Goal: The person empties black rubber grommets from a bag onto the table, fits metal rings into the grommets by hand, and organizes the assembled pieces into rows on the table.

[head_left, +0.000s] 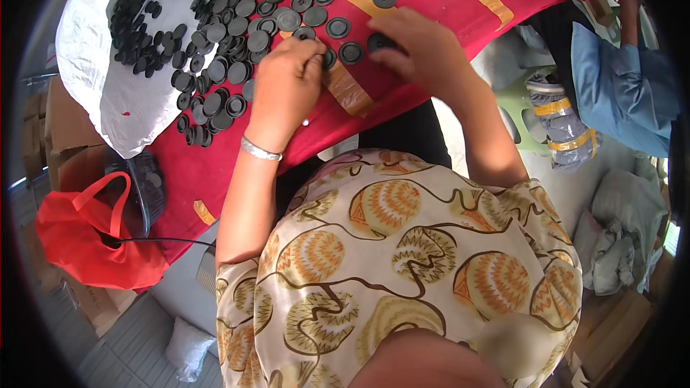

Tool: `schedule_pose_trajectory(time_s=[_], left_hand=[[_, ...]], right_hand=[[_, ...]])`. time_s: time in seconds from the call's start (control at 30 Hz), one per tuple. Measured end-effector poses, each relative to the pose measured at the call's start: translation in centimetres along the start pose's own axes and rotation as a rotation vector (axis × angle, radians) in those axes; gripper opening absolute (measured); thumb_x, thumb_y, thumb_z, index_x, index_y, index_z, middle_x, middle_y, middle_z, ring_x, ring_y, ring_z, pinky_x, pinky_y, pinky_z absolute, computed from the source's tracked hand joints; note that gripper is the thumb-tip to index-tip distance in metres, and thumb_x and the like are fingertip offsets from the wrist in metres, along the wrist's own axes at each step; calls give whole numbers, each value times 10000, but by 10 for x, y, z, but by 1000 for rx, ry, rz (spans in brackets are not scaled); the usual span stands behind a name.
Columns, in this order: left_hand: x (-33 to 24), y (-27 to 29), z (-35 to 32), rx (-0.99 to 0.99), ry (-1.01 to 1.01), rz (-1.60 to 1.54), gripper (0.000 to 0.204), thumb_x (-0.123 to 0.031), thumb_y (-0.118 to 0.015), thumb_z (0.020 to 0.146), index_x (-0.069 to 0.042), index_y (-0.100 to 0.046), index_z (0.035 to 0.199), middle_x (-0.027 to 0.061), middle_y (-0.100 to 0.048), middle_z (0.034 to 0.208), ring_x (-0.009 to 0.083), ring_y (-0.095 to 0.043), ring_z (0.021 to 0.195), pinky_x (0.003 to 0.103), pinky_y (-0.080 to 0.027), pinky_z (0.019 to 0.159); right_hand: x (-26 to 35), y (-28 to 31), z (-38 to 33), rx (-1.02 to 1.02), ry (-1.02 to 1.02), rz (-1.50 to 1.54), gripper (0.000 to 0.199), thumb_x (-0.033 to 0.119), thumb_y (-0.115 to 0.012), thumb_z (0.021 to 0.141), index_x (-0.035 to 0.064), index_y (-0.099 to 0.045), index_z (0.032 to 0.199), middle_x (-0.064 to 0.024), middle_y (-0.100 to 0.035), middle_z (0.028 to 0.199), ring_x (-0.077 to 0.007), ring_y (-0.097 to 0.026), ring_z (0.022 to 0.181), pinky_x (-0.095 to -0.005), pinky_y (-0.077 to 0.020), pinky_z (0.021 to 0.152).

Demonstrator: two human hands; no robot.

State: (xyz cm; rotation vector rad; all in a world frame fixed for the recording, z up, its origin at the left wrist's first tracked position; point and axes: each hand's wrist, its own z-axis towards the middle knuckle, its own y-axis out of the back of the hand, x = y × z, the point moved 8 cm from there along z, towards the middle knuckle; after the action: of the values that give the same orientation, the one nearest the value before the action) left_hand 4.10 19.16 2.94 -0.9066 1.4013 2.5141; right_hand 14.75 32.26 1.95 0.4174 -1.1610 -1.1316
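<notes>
Many round black plastic discs lie on a red cloth point(205, 187); several near the hands, such as the disc point(338, 27), show a raised rim and a small centre. My left hand point(286, 82), with a silvery bracelet at the wrist, is closed, thumb against fingers. At its fingertips a black disc point(329, 58) shows, partly covered. To the right, my right hand point(417, 50) is slightly blurred, its fingers apart and curved around another black disc point(379, 42). Between the hands a rimmed disc point(350, 53) lies flat, touched by neither.
A white sack point(90, 65) at the left has a heap of discs on it. Yellow-brown tape strips point(348, 93) cross the cloth. A red bag point(93, 237) hangs or stands at the lower left. At the right is a person in a blue garment point(622, 86), beside a taped bundle point(564, 126).
</notes>
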Motion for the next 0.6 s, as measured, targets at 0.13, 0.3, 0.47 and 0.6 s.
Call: schedule_pose_trajectory(time_s=[0.13, 0.3, 0.47, 0.6], left_hand=[[34, 12, -8, -46, 313, -122, 160, -17, -623, 810, -6, -653, 967, 126, -650, 823, 237, -622, 697, 303, -483, 661], [12, 7, -5, 5, 104, 70, 146, -45, -634, 814, -21, -663, 955, 126, -648, 817, 230, -640, 720, 288, -490, 673], [29, 13, -15, 7, 272, -117, 134, -57, -591, 862, -6, -661, 964, 54, -649, 759, 136, -595, 634, 245, -455, 594], [39, 19, -18, -44, 545, -414, 158, -92, -530, 915, -39, -668, 971, -6, -623, 743, 40, -500, 522, 179, -375, 458]], right_hand=[[-1, -3, 2, 70, -63, -15, 298, 175, -668, 779, 101, -601, 1060, -90, -572, 1016, -303, -591, 925, -415, -491, 748], [-6, 4, 19, -30, -145, -186, 304, 149, -646, 794, 103, -590, 1090, -100, -559, 957, -313, -584, 891, -404, -488, 744], [15, -11, 42, 35, -90, -136, 282, 178, -631, 809, 97, -589, 1077, -100, -568, 938, -305, -588, 889, -408, -487, 728], [15, -44, 57, 189, 32, -312, 257, 208, -631, 816, 88, -608, 1042, -104, -580, 927, -290, -599, 896, -408, -487, 737]])
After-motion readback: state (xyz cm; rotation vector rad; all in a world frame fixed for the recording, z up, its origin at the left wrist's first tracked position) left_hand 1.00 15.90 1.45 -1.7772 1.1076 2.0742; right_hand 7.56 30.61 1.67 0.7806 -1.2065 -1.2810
